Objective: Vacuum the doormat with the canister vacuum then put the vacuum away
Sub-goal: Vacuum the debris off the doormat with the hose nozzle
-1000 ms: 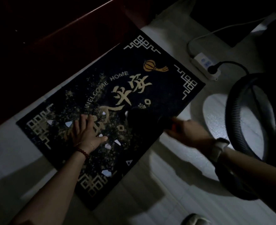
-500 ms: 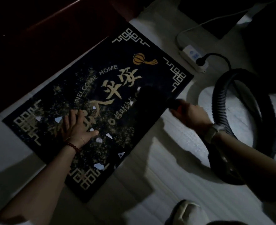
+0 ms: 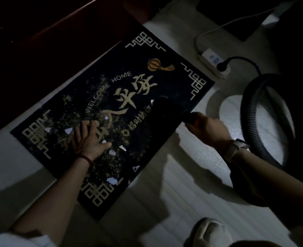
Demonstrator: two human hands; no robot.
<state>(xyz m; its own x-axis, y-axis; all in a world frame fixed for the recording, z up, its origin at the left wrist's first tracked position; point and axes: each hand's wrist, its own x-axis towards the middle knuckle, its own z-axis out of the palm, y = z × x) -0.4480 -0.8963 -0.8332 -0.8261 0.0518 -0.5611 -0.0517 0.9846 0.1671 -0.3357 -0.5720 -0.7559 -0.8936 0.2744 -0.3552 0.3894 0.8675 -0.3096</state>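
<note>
Doormat (image 3: 165, 56) lies on the pale floor (image 3: 191, 202) beside the dark wooden furniture, as it did a second ago. On its left part the left hand (image 3: 89, 138) stays pressed flat with fingers spread, holding it down among the white paper scraps (image 3: 68, 130) and the fine crumbs. Toward the middle, the dark vacuum nozzle (image 3: 162, 108) has moved from near the hand to the right half, below the gold characters. The right hand (image 3: 206, 129) grips its handle. Further right, the ribbed hose (image 3: 250, 132) loops by the power strip (image 3: 214, 62). I judge the scraps still wait for suction.
</note>
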